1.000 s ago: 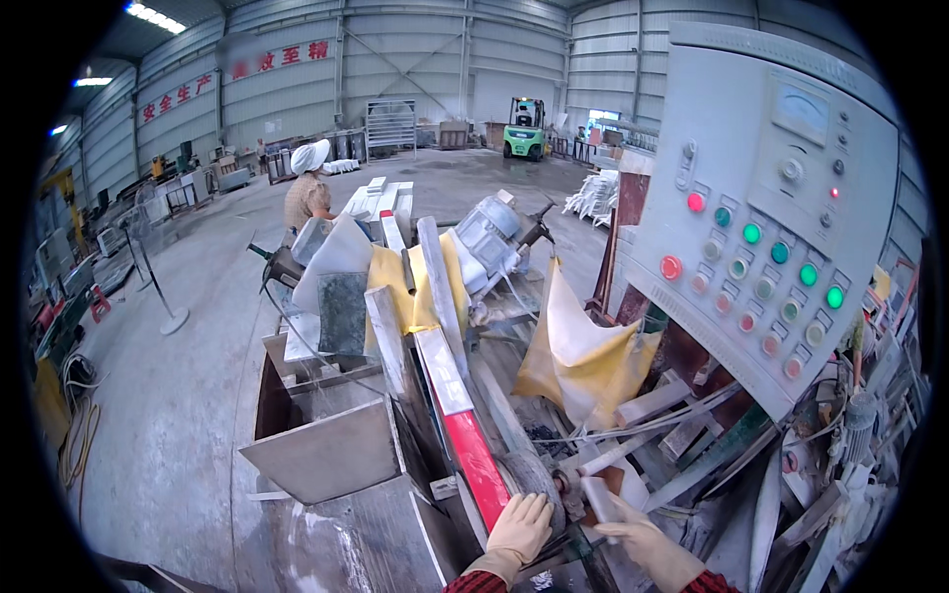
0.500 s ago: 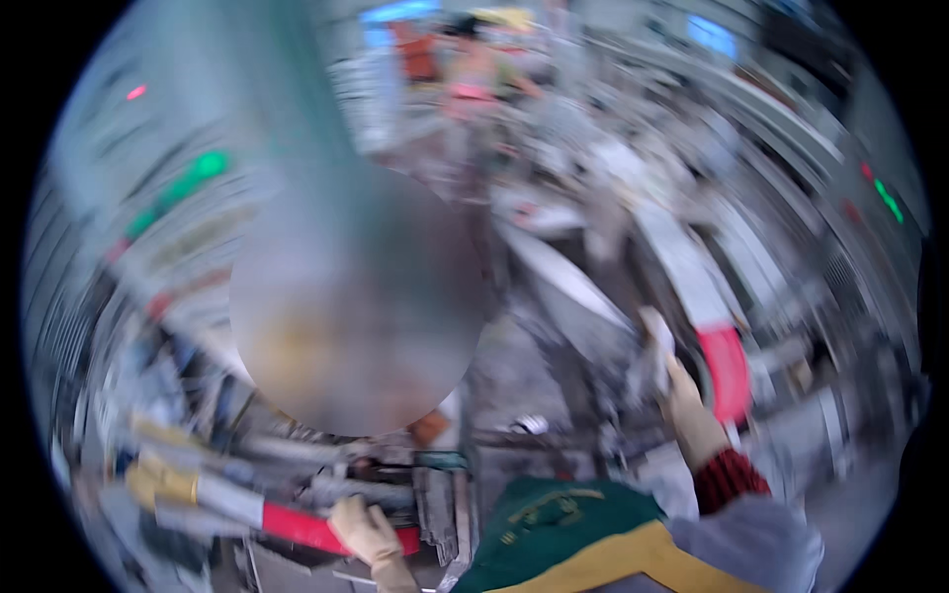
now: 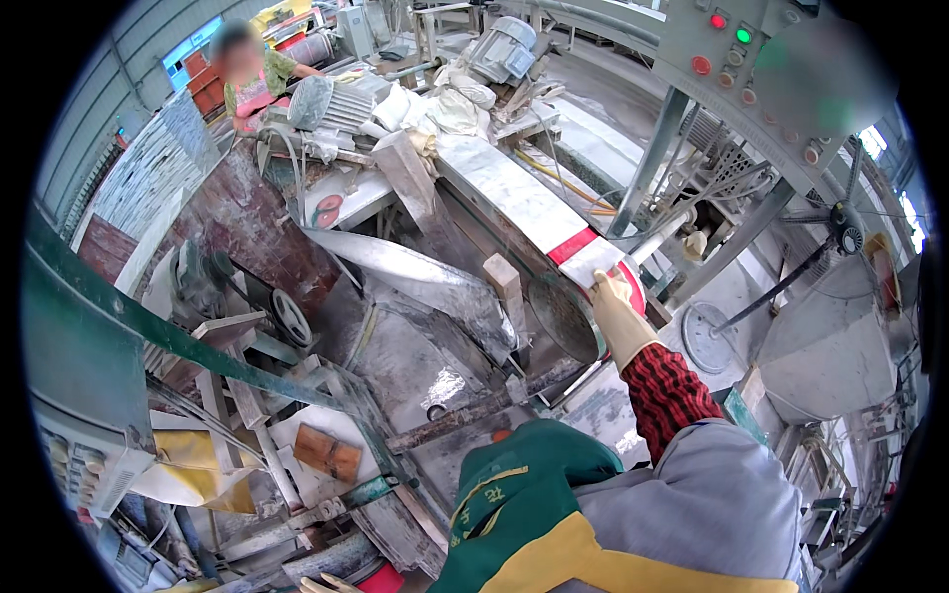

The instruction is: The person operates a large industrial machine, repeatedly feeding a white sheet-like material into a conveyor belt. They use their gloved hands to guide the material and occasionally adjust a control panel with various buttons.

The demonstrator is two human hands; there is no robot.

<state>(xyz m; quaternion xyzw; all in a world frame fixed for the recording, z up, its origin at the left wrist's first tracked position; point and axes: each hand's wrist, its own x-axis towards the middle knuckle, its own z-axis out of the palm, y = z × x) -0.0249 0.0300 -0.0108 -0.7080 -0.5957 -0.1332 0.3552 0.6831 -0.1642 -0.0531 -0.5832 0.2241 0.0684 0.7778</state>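
My right hand [image 3: 621,318], in a cream rubber glove, is at the near end of a long machine bed [image 3: 514,193] with a pale top and a red end. Its fingers are closed on a short white strip [image 3: 588,261] that lies across the red part. Only the fingertips of my left hand [image 3: 326,585], also gloved, show at the bottom edge, near another red machine end [image 3: 384,579]. Most of that hand is cut off, and what it touches is hidden.
A curved metal guard [image 3: 415,272] and an upright block [image 3: 506,282] stand left of the bed. A control box [image 3: 727,74] and a fan [image 3: 845,232] are at the right. A green rail [image 3: 198,341] crosses the left. Another person [image 3: 252,84] works far left.
My view has turned to the right. The right hand's white strip now lies across the red end of the bed. My left hand has mostly left the picture at the bottom.
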